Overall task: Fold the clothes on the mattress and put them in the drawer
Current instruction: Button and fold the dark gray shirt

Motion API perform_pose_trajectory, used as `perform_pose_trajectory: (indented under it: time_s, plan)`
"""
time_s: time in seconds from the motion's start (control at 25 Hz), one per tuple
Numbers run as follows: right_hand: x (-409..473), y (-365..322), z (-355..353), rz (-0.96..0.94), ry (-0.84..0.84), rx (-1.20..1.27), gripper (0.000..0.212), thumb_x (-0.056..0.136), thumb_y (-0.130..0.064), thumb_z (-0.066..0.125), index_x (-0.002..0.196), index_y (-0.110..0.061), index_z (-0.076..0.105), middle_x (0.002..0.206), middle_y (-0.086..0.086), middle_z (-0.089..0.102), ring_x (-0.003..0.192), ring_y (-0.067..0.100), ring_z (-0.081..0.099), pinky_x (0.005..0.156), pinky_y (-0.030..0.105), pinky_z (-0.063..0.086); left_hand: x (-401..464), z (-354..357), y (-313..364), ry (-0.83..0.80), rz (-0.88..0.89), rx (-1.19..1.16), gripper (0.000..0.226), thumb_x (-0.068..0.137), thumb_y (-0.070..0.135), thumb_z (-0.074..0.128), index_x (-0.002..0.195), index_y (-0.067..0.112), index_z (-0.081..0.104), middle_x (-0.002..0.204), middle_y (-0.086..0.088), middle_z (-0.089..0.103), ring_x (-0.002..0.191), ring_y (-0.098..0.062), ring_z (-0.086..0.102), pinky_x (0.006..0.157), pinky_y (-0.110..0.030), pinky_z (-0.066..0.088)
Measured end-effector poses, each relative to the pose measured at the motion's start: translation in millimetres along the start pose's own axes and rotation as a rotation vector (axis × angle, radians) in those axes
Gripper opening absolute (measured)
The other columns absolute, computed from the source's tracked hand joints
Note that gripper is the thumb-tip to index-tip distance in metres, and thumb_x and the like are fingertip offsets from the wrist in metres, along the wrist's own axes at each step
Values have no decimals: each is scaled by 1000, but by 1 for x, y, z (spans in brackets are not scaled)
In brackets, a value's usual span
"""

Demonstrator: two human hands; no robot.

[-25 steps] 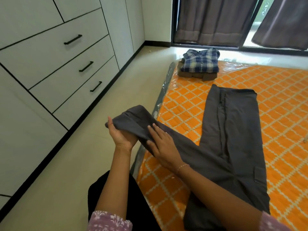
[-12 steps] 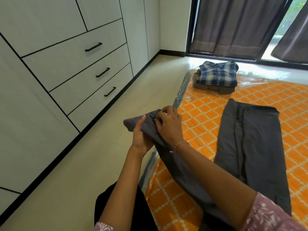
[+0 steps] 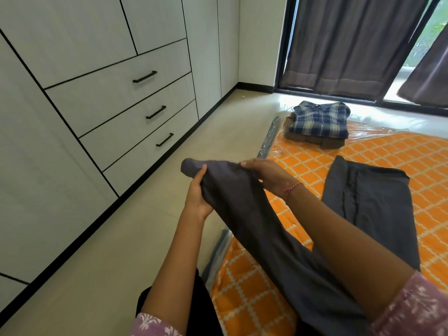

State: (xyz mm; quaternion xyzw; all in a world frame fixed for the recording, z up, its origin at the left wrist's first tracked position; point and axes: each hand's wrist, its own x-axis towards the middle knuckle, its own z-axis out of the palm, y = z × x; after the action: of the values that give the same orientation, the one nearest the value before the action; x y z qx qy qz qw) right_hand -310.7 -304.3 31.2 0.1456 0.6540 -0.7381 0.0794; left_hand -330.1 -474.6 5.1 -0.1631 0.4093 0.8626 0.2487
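Observation:
Dark grey trousers (image 3: 368, 200) lie on the orange patterned mattress (image 3: 378, 151). One leg is lifted off it toward the floor side. My left hand (image 3: 197, 195) grips that leg near its hem from below, thumb on top. My right hand (image 3: 266, 175) holds the same leg from above, fingers curled over the cloth. A folded blue plaid shirt (image 3: 320, 120) sits on a folded brown garment at the mattress's far corner. Three closed drawers (image 3: 126, 98) with black handles are in the white wardrobe on the left.
Beige tiled floor (image 3: 121, 251) runs between the wardrobe and the mattress. Dark curtains (image 3: 351, 44) hang over a sliding door at the back. Clear plastic wrap edges the mattress. My dark-clothed knee shows at the bottom.
Both hands have raised the trouser leg and shifted along it toward the hem; my right hand went from pressing flat to holding the cloth. The view has turned a little left.

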Motion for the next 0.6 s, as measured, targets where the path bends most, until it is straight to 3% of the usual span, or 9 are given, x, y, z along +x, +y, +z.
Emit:
perform_pose_trajectory:
  time_s: [0.12, 0.2, 0.28, 0.36, 0.4, 0.48, 0.56, 0.6]
  plan:
    - [10, -5, -2, -64, -63, 270, 13, 91, -10, 51, 90, -12, 63, 92, 5, 64, 92, 22, 56, 78, 31, 47, -6, -9, 2, 16, -209, 40, 80, 81, 59, 59, 128, -2, 40, 125, -20, 59, 110, -38, 60, 80, -46, 55]
    - [14, -7, -5, -72, -131, 307, 20, 94, -6, 46, 108, -10, 59, 106, 9, 62, 100, 23, 58, 83, 30, 50, -12, -9, -4, -56, -192, 81, 71, 86, 55, 54, 134, 2, 48, 110, -14, 69, 95, -29, 69, 70, -36, 59]
    - [15, -11, -10, -73, -181, 271, 27, 96, -8, 44, 120, -11, 56, 118, 9, 59, 110, 23, 56, 87, 30, 49, -11, -5, -4, -127, -158, -4, 64, 87, 52, 50, 136, 11, 49, 114, -15, 68, 102, -28, 67, 81, -38, 58]
    - [15, -14, -14, -70, -202, 205, 26, 97, -11, 45, 119, -14, 58, 123, 8, 58, 116, 23, 54, 93, 31, 47, -11, 6, 0, -176, -154, -119, 70, 81, 54, 52, 138, 14, 46, 131, -19, 56, 120, -34, 54, 100, -46, 45]
    - [16, -15, -13, -68, -181, 126, 25, 97, -11, 46, 117, -15, 59, 121, 7, 58, 113, 22, 54, 92, 30, 46, -11, 10, -1, -186, -142, -134, 68, 82, 53, 53, 138, 14, 45, 134, -20, 53, 121, -35, 50, 101, -49, 42]
    - [16, -14, -10, -147, -16, -288, 27, 96, -11, 48, 121, -14, 57, 116, 6, 58, 108, 21, 55, 85, 28, 46, -12, 18, -11, -113, -95, -38, 56, 91, 40, 53, 137, 9, 44, 126, -19, 57, 115, -33, 54, 88, -45, 47]
    - [14, -1, -8, -324, 207, -660, 40, 97, -11, 48, 137, -9, 45, 134, 10, 52, 123, 24, 48, 98, 30, 39, -7, 18, -6, -29, -29, 8, 48, 96, 27, 48, 136, 2, 43, 112, -17, 63, 112, -29, 58, 80, -38, 48]
    - [7, 7, -6, -401, 274, -703, 47, 98, -14, 48, 143, -9, 37, 145, 10, 42, 134, 24, 39, 107, 30, 31, -5, 16, 1, -36, 1, 2, 48, 94, 26, 48, 135, 1, 44, 105, -16, 66, 108, -28, 62, 81, -36, 48]
